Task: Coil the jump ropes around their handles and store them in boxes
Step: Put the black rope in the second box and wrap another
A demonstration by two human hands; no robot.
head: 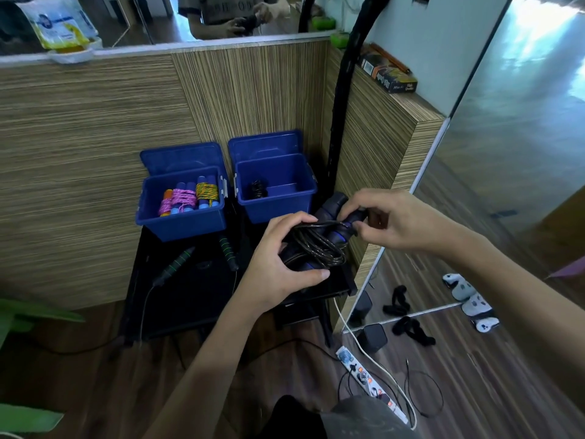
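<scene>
Wood-look floor (474,391) fills the near ground, w/ a white power strip (367,375) and thin black cables beside it; further in stands a low black counter (190,296) against a striped wood-grain partition wall (79,137).

Nearest the camera, both hands work above the counter's right edge. Left hand (278,264) has its fingers curled round the lower end of a dark jump rope bundle w/ blue-ringed black handles (319,245), thumb pressed under it. Right hand (389,220) pinches the upper handle end, fingers narrow, close on the thin dark cord. Bundle is held in the air, not touching the counter, just in front of the right box.

Handling, as a guess: light overall, handles stiff and grippy, cord thin, springy, likely to slip loose if let go. Best hold is across both handles w/ the coils pinned under a thumb.

Next out, on the counter: an uncoiled black jump rope w/ green-ringed handles (180,263), handles apart, cord trailing off the front edge.

Farthest, 2 open blue plastic boxes, lids leaning back on the wall. Left blue box (177,226) holds coiled ropes, pink cord and yellow cord on blue handles, approx. 3 bundles; exact count unclear. Right blue box (275,213) holds 1 small dark coiled bundle (259,189), w/ bare floor beside it.
</scene>
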